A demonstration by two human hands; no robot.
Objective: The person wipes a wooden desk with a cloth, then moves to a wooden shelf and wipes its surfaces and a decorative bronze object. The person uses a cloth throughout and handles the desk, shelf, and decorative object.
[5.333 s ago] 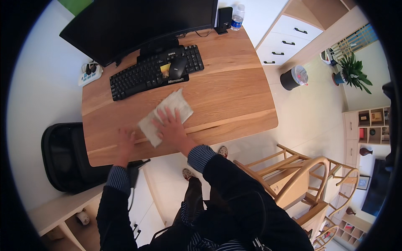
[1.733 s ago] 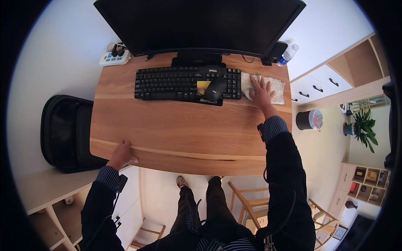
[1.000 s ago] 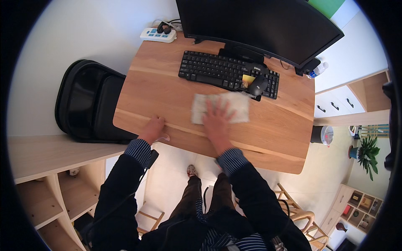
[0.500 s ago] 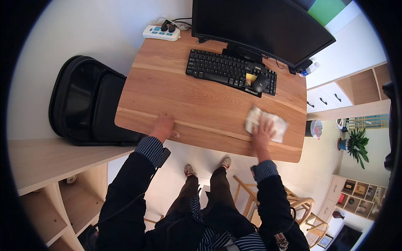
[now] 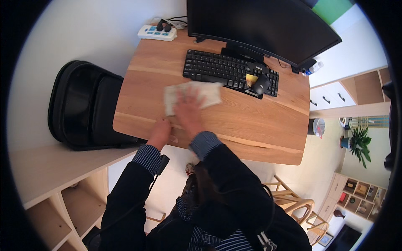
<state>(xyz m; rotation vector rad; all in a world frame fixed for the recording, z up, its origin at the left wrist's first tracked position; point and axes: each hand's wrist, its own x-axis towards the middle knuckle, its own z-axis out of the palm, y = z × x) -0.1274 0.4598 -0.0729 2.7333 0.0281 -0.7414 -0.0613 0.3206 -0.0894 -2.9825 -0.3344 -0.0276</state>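
Observation:
My right hand (image 5: pixel 189 112) presses flat on a white cloth (image 5: pixel 193 95) spread on the wooden desk (image 5: pixel 259 121), left of centre and just in front of the black keyboard (image 5: pixel 229 72). The hand and cloth are blurred by motion. My left hand (image 5: pixel 161 131) rests on the desk's near edge, fingers on the wood, holding nothing. A black mouse (image 5: pixel 261 84) sits at the keyboard's right end, and a wide black monitor (image 5: pixel 259 26) stands behind it.
A white power strip (image 5: pixel 157 32) lies at the desk's far left corner. A black bag (image 5: pixel 83 106) stands on the floor left of the desk. Wooden shelving (image 5: pixel 50 184) is at lower left, a wooden chair (image 5: pixel 295 205) at lower right, white drawers (image 5: pixel 328 94) to the right.
My right hand has swept the cloth from the desk's right front area to the left of centre, near the keyboard. My left hand has stayed on the near edge.

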